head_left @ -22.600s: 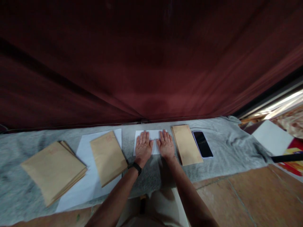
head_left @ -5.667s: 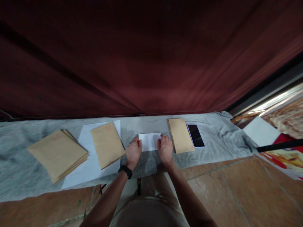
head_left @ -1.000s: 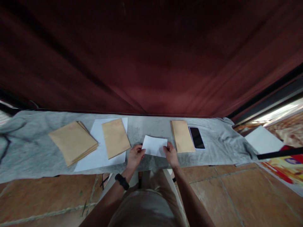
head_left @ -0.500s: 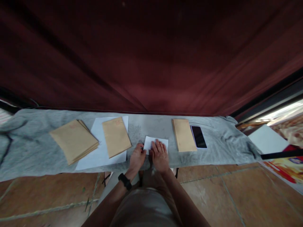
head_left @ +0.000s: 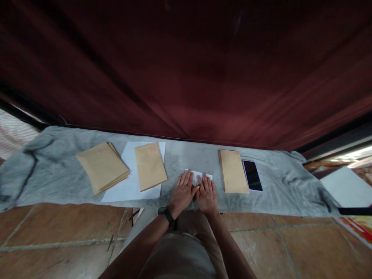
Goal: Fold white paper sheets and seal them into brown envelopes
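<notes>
A small sheet of white paper [head_left: 196,174] lies on the grey cloth in front of me, mostly hidden under my hands. My left hand [head_left: 183,192] rests flat on its left part, fingers stretched forward, with a dark watch on that wrist. Flat on the right part lies my right hand [head_left: 207,193], its fingers extended. The two thumbs come close together over the paper. Left of my hands, a brown envelope [head_left: 151,166] lies on a large white sheet [head_left: 130,190]. A stack of brown envelopes [head_left: 235,172] is to the right.
Farther left, a fanned pile of brown envelopes [head_left: 103,166] overlaps the white sheet. A phone [head_left: 252,175] with a dark screen sits beside the right stack. The grey cloth [head_left: 279,182] covers a narrow table against a dark red curtain [head_left: 186,85]. Tiled floor [head_left: 72,224] shows below.
My left hand has gone from holding the paper's left edge to lying flat on top of it. More of the paper is covered now. The view has shifted and tilted slightly.
</notes>
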The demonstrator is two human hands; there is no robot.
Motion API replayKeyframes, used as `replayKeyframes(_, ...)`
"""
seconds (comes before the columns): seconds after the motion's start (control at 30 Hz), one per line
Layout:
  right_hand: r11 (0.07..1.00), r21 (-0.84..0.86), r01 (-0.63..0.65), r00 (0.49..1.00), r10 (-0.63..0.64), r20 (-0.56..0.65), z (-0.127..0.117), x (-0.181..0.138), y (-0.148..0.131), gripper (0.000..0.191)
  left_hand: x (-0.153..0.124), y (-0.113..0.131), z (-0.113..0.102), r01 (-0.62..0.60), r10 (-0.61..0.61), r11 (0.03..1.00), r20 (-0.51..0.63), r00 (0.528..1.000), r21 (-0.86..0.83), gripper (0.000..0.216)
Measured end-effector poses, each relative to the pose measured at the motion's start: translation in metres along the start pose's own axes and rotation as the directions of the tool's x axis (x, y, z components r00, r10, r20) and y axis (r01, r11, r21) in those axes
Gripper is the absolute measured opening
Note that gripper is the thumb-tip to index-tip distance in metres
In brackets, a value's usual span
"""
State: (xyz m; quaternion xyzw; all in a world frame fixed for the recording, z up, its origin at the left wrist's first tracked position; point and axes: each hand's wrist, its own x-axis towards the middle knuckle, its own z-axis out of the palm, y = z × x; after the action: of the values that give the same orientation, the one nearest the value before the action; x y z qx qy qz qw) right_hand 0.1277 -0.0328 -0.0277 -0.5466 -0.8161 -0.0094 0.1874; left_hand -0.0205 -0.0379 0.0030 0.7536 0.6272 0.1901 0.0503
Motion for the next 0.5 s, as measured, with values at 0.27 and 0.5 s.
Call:
replayKeyframes(0.27, 0.999, -0.029, -0.015, 0.997, 0.012, -0.073, 0.009, -0.012, 0.016, 0.059, -0.011, -0.014, 0.007, 0.076, -0.078, 0.994, 0.014, 0.997, 0.074, 0.067)
replayKeyframes(0.5, 1.000, 0.004, -0.029, 0.997, 0.029, -0.074, 0.006, -0.018, 0.022, 0.062, -0.017, -0.008, -0.001, 0.088, -0.089, 0.995, 0.011, 0.996, 0.038, 0.064)
